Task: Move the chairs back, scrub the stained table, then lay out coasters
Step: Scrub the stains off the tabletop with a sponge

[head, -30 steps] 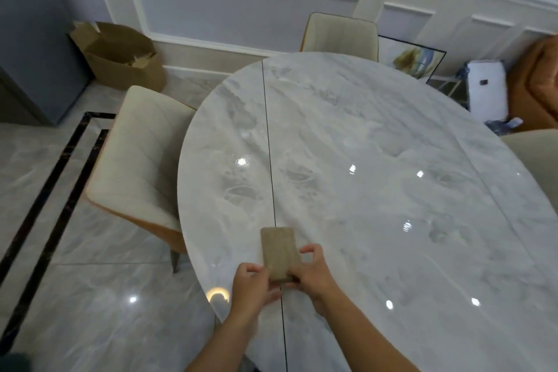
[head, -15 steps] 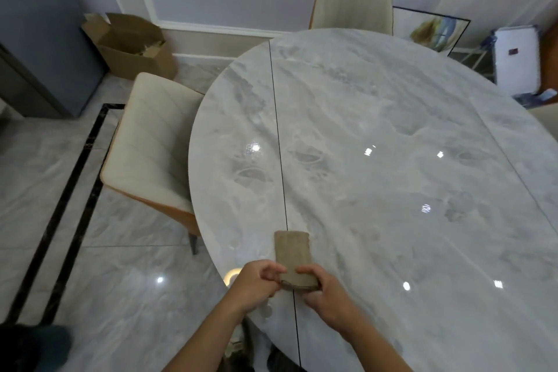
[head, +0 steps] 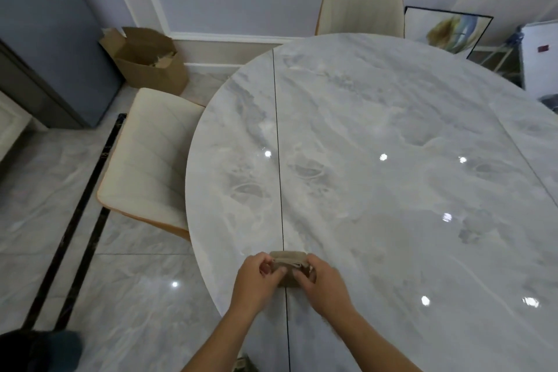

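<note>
1. Cabinet (head: pixel 45 39), grey and tall, is filling the upper left corner, and a black inlay strip (head: pixel 90 205) is running across the glossy marble floor below it.
2. An open cardboard box (head: pixel 151 60) is sitting against the panelled wall, just behind the left chair.
3. The left chair (head: pixel 151 160), cream-cushioned with an orange shell, is standing at the table's left edge, and the tabletop is overlapping the right side of its seat in this view.
4. The table (head: pixel 392 190), a rounded slab of grey-white marble, is reflecting several ceiling lights. A thin dark seam (head: pixel 279 160) is crossing it from the far edge to the near edge.
5. The left hand (head: pixel 253 281) is reaching in over the near rim, its fingers curled and its thumb and fingertips pinching the left end of the coasters.
6. The coasters (head: pixel 288 260), a small tan layered bundle, are sitting between the two hands right over the seam, close to the near edge. Whether they are touching the tabletop cannot be told.
7. The right hand (head: pixel 326 284) is gripping the bundle's right end, its fingers bent around it.
8. The far chair (head: pixel 362 12), cream-backed, is standing at the table's far side, against the wall.
9. A framed picture (head: pixel 447 30) is leaning on the wall to the right of that chair, and a white case (head: pixel 540 63) is standing at the frame's right edge.
</note>
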